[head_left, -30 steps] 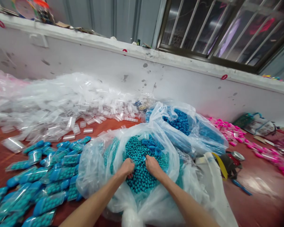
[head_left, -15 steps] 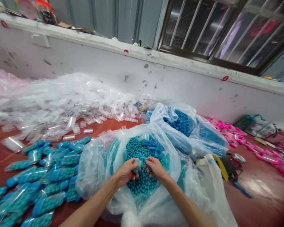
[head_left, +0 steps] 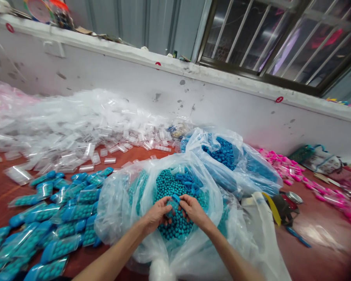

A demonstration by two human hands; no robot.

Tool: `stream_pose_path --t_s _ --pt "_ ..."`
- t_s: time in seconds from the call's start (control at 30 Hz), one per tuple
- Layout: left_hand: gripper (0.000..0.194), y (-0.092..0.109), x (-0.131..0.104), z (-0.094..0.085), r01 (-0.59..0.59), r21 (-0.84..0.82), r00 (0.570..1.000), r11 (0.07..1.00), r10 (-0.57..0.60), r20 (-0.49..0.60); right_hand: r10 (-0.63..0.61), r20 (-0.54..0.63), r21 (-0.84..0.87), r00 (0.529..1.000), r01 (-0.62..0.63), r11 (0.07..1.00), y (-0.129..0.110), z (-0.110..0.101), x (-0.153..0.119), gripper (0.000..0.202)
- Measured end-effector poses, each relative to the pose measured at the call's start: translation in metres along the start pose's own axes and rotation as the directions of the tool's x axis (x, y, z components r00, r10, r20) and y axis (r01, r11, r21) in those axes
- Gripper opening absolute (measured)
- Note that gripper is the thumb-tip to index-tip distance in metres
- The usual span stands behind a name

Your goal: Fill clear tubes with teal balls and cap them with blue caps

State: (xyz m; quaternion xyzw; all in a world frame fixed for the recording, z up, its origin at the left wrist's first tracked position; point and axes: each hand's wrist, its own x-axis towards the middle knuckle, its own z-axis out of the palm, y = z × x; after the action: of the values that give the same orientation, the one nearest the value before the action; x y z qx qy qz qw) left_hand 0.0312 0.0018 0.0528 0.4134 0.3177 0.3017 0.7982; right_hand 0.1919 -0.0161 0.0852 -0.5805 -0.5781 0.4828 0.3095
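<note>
Over the open bag point(head_left: 123, 222) of teal beads point(head_left: 175, 230), both my hands meet at a small clear plastic container point(head_left: 172, 205). My left hand point(head_left: 157, 212) is closed around its clear body. At the container's upper right end, my right hand point(head_left: 194, 210) pinches a blue cap point(head_left: 176, 198), which appears to touch the opening; whether it is fully seated I cannot tell. Fingers partly cover both pieces. Several loose blue caps point(head_left: 190, 182) lie on the beads at the bag's far side.
Filled, blue-capped containers point(head_left: 66, 232) pile up at left on the red table point(head_left: 318, 253). Behind them spreads a heap of clear empty containers point(head_left: 76, 128). A second bag of blue caps point(head_left: 222, 152) stands beyond the beads. Pink pieces point(head_left: 283, 164) lie at right.
The blue cap now sits closer against the clear container, with its rim turned upward. My hands have drawn slightly together. The view has shifted a little.
</note>
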Motion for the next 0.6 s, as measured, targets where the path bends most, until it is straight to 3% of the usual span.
stream_pose_path --t_s 0.13,0.2,0.3,0.37,0.43,0.5,0.6 --pt "0.043 -0.0026 0.0 0.0036 -0.001 -0.01 1.0 1.0 0.001 -0.007 -0.265 -0.091 -0.342 0.96 0.219 0.914 -0.0056 0.001 -0.0098 0.019" --pt "0.044 -0.0039 -0.0003 0.0056 -0.018 -0.036 1.0 0.999 0.018 -0.001 -0.274 -0.123 -0.359 0.954 0.214 0.908 -0.0057 0.0016 -0.0109 0.018" --pt "0.047 -0.0046 -0.0009 0.0073 -0.052 -0.097 0.998 0.994 0.056 0.039 -0.052 -0.098 -0.069 0.994 0.045 0.997 -0.0028 0.0012 -0.008 0.019" --pt "0.047 -0.004 -0.0018 0.0076 -0.063 -0.116 0.995 0.991 0.072 0.069 0.075 -0.044 0.172 0.996 -0.066 0.983 -0.0008 -0.0002 -0.006 0.026" --pt "0.047 -0.0029 -0.0029 0.0076 -0.059 -0.12 0.994 0.991 0.07 0.084 0.102 -0.04 0.322 0.994 -0.084 0.943 -0.0002 -0.002 -0.0058 0.03" --pt "0.048 -0.0021 -0.0041 0.0078 -0.051 -0.129 0.995 0.99 0.062 0.083 0.097 -0.044 0.384 0.994 -0.073 0.921 -0.001 -0.0036 -0.0072 0.032" --pt "0.047 -0.002 -0.0055 0.0087 -0.061 -0.126 0.993 0.99 0.072 0.088 0.08 -0.026 0.329 0.996 -0.067 0.942 -0.0034 -0.0046 -0.0098 0.029"
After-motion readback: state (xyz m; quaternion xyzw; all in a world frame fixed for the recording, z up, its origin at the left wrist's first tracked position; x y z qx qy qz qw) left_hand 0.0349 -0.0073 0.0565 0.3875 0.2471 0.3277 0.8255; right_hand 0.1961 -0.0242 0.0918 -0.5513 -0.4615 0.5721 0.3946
